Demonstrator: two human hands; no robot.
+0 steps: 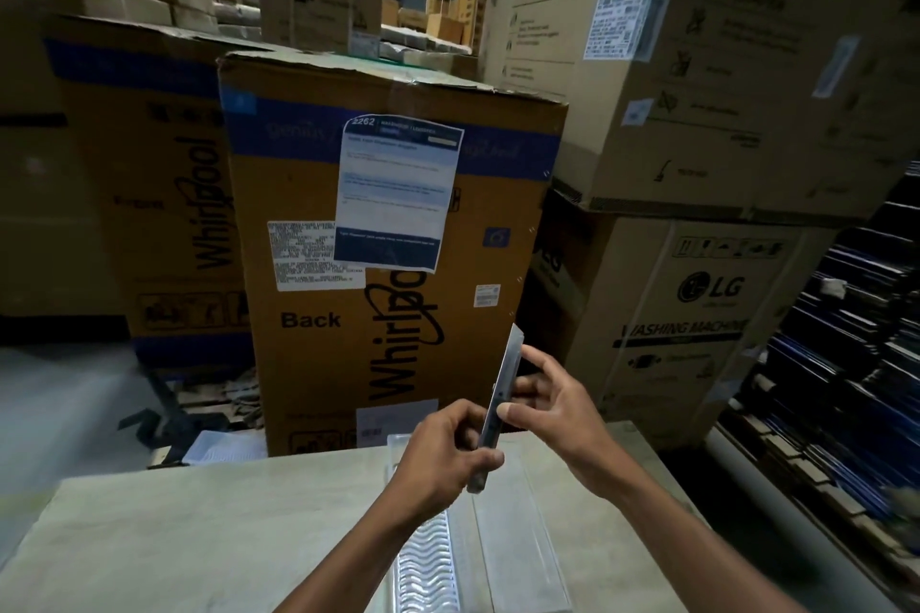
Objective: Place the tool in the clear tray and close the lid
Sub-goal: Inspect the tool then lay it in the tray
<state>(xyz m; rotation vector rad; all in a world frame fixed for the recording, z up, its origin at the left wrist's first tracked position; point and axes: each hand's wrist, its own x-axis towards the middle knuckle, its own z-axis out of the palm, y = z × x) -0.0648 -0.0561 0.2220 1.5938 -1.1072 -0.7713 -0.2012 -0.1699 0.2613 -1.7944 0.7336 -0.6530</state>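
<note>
Grey metal, long and flat: the tool (500, 406) was held edge-on above the surface (199, 538), tilted with its far end raised. My left hand (438, 455) was closed around its lower end; my right hand (547, 406) pinched the middle between thumb and fingers, probably to steady it for lowering. The clear tray (517, 533) lay open directly below, its ribbed half (428, 562) beside it. Cardboard cartons (388, 239) stood behind.
</note>
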